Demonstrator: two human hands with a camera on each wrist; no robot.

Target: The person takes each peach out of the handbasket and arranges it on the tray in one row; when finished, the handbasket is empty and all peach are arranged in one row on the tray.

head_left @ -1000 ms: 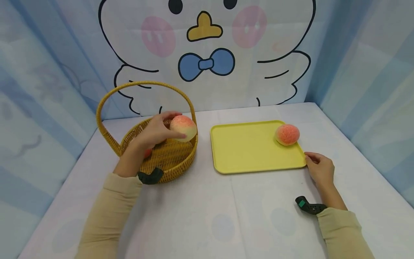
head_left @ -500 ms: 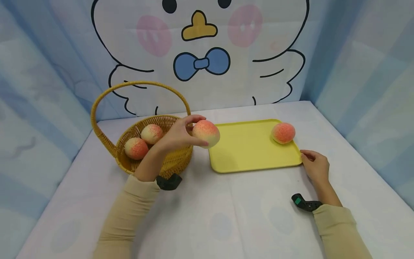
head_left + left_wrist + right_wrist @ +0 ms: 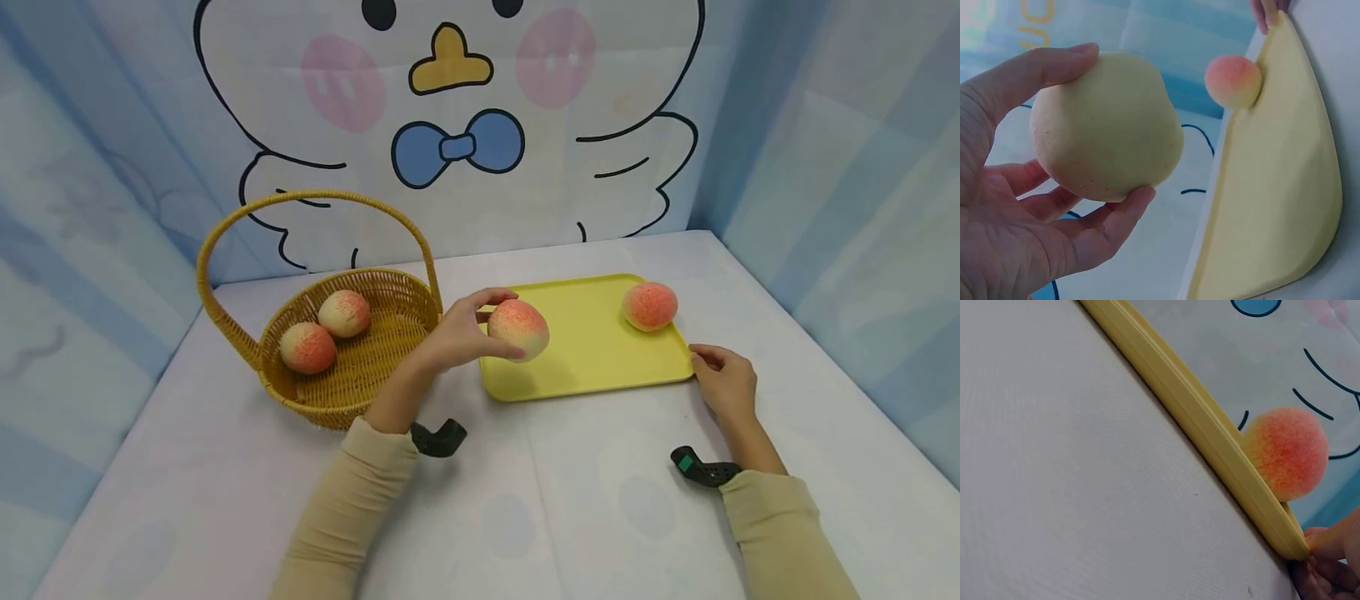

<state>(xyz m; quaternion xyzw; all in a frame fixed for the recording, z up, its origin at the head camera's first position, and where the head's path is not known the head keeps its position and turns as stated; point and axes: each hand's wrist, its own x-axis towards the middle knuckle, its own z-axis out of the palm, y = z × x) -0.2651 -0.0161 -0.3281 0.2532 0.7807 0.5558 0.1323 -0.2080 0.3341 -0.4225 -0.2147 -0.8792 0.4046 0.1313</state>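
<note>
My left hand (image 3: 467,333) grips a peach (image 3: 521,330) between thumb and fingers, above the left part of a yellow tray (image 3: 577,367). The left wrist view shows the pale side of this peach (image 3: 1110,128), with the thumb and fingertips pressed on opposite sides. At the tray's near right corner, my right hand (image 3: 727,385) pinches the rim; the right wrist view has the thumb and fingers around that corner. Another peach (image 3: 650,306), redder, sits at the tray's right end.
A wicker basket (image 3: 390,367) with a tall arched handle stands on the left. Inside it lie two peaches, one (image 3: 344,313) behind the other (image 3: 308,347). A cartoon-printed cloth (image 3: 457,208) hangs behind the white-covered table (image 3: 510,500).
The left hand has carried its peach out from over the basket, rightward to above the tray. Two peaches in the basket came into full view. The right hand has kept its grip on the corner.
</note>
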